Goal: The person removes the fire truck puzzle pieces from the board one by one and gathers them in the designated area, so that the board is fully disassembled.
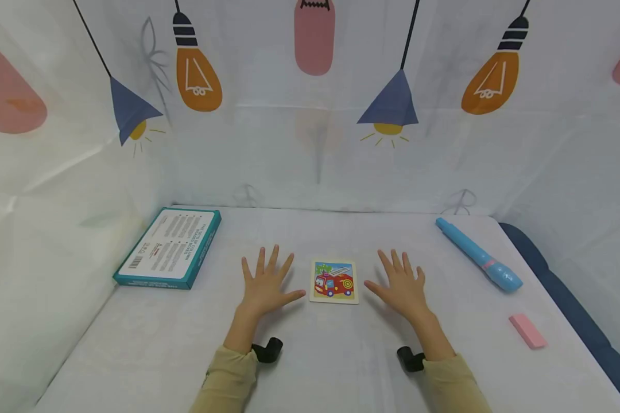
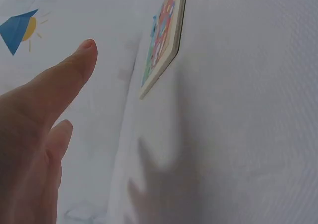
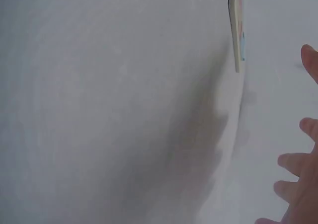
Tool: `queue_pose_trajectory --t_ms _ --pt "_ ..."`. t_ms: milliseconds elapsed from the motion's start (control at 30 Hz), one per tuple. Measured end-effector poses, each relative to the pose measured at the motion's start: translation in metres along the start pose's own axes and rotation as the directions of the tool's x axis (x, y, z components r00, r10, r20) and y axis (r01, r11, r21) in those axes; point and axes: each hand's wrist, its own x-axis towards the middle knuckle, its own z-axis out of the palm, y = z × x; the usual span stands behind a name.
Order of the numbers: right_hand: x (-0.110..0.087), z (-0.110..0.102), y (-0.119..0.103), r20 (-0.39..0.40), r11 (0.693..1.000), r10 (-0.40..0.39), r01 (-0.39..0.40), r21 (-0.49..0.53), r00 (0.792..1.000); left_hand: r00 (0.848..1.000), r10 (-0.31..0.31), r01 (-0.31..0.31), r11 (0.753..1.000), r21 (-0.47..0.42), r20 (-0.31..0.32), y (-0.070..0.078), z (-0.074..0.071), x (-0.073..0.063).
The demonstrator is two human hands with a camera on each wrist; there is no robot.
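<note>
Fire-truck tile (image 1: 333, 281): lay flat
Left hand (image 1: 264, 289): was spread wide, empty
Right hand (image 1: 405, 291): likewise
Table (image 1: 336, 361): was white
Backdrop (image 1: 268, 149): bore lamps (image 1: 391, 98)

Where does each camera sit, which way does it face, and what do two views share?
Head: worn on the head, facing forward and down at the table, tile and printed cloth; shows left grip, right grip and sleeves.
Left wrist: worn there, looking low across the table toward the tile; shows that grip's thumb and part of a finger.
Right wrist: worn there, also looking low across the table; shows that grip's fingertips.
Shared: both wrist views catch the tile, from opposite sides.
</note>
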Motion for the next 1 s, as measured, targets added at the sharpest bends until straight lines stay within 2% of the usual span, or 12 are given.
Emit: queue_pose_trajectory --t_ms 167,433,567,733,1000 --pt "0.012 0.006 -0.006 0.064 0.994 0.011 -0.018 0.104 0.998 1.0 0.014 -0.014 1.0 0.008 0.0 0.005 0.007 0.012" --pt "0.031 0.015 -0.015 0.156 0.984 0.006 -0.033 0.176 0.988 0.999 0.021 -0.018 0.992 -0.122 0.028 0.016 0.017 0.028" --pt "0.039 0.021 -0.02 0.177 0.98 0.007 -0.041 0.193 0.984 0.998 0.034 -0.025 0.988 -0.15 0.053 0.025 0.021 0.036" --pt "0.046 0.025 -0.026 0.167 0.987 -0.007 -0.02 0.159 0.986 0.995 0.058 -0.044 0.987 -0.155 0.085 0.037 0.027 0.042" --pt "0.049 0.033 -0.032 0.152 0.997 0.005 -0.016 0.072 0.988 0.99 0.088 -0.07 0.985 -0.159 0.108 0.049 0.043 0.044"
